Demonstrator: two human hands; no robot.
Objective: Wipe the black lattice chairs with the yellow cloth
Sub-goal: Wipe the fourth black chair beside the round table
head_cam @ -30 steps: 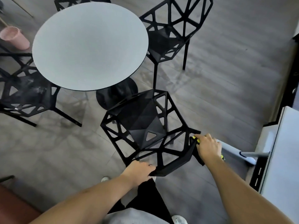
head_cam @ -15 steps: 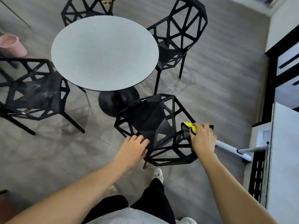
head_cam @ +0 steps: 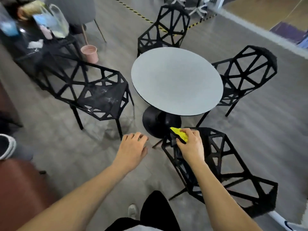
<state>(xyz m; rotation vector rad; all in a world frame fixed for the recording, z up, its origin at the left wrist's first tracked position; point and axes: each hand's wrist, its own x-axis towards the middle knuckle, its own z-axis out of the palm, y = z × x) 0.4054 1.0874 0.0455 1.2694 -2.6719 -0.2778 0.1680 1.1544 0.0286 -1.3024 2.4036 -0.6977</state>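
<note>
Right hand (head_cam: 190, 144) grips yellow cloth (head_cam: 180, 134) on nearest chair (head_cam: 216, 164) (front edge); left hand (head_cam: 133, 147) hovers relaxed.

Open floor (head_cam: 93, 152) between left chair (head_cam: 93, 95) and near chair (head_cam: 221, 165)

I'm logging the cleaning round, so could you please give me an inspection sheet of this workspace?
Surface: round table, grey top bare.
Job's things: four chairs; left chair has white smudges on the seat; near chair under the cloth.
Clutter: pink bucket; blurred items on the side table.
Hands: right hand grips the cloth on the near chair's edge; left hand free, fingers relaxed.
Cables: nothing seen.
Surroundings: striped tape on the floor.
</note>
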